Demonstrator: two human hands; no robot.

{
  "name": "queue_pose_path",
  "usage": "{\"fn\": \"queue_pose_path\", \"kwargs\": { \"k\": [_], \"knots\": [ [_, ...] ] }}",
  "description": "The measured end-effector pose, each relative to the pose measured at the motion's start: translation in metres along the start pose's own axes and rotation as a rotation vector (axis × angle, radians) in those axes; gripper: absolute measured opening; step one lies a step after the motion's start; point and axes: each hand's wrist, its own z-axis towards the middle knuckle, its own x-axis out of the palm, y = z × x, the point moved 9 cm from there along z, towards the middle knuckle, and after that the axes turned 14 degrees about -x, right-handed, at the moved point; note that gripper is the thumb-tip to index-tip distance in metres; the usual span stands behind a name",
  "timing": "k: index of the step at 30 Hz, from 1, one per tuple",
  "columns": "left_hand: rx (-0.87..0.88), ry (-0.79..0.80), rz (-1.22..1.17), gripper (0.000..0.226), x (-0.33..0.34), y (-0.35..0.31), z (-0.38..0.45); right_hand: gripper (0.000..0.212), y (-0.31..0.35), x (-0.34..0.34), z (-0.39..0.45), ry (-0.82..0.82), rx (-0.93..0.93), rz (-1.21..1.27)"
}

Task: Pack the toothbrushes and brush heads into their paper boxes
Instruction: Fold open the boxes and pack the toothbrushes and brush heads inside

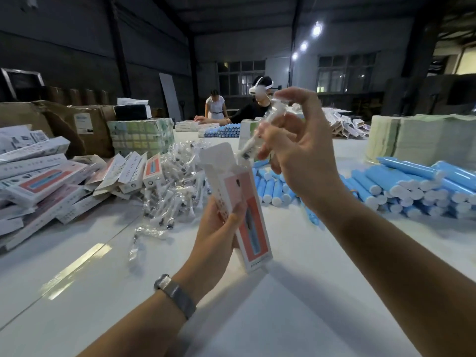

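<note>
The right hand (291, 148) pinches a wrapped brush head (260, 132), slanting down-left to the open top of the box (239, 202) in the left hand's (219, 233) grip.

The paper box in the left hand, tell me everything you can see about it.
The paper box is a slim, tall white carton with a salmon-red front panel picturing a blue toothbrush and small print on its side. It stands nearly upright, tilted slightly, above the white table. Its top flap is open and raised. The left hand grips its lower half. The right hand is feeding a brush head in clear wrap into the opening.
</note>
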Motion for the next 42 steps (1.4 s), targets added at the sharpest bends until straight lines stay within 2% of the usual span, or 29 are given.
{"fn": "queue_pose_path", "kwargs": {
  "k": [7,10,16,18,21,23,24,26,28,31,37,42],
  "knots": [
    [0.151,-0.008,0.186,0.022,0.011,-0.017,-0.011,0.029,0.002,0.018,-0.006,0.283,-0.227,-0.558],
    [0.168,-0.011,0.184,0.025,0.012,-0.019,-0.013,0.021,-0.007,0.023,-0.012,0.382,-0.24,-0.616],
    [0.184,0.001,0.202,0.029,0.011,-0.021,-0.012,0.014,-0.016,0.022,-0.018,0.378,-0.216,-0.526],
    [0.192,0.013,0.193,0.028,0.01,-0.021,-0.013,0.01,-0.021,0.025,-0.022,0.435,-0.198,-0.484],
    [0.215,0.008,0.178,0.024,0.007,-0.024,-0.013,0.02,-0.033,0.03,-0.032,0.568,-0.143,-0.51],
    [0.242,0.019,0.162,0.028,0.007,-0.027,-0.014,0.013,-0.037,0.031,-0.034,0.598,-0.119,-0.488],
    [0.256,0.02,0.142,0.033,0.006,-0.028,-0.014,0.014,-0.037,0.031,-0.034,0.591,-0.12,-0.466],
    [0.291,0.008,0.113,0.046,0.004,-0.031,-0.016,0.029,-0.037,0.029,-0.033,0.532,-0.092,-0.385],
    [0.337,0.0,0.135,0.055,0.003,-0.036,-0.019,0.042,-0.042,0.025,-0.032,0.426,0.025,-0.208],
    [0.361,0.016,0.164,0.059,0.002,-0.04,-0.02,0.038,-0.05,0.024,-0.036,0.352,0.132,-0.037],
    [0.31,0.017,0.159,0.061,0.001,-0.042,-0.019,0.029,-0.064,0.019,-0.046,0.355,0.229,0.234],
    [0.314,0.019,0.196,0.051,0.004,-0.044,-0.018,0.035,-0.07,0.014,-0.049,0.312,0.242,0.216]
  ]
}}
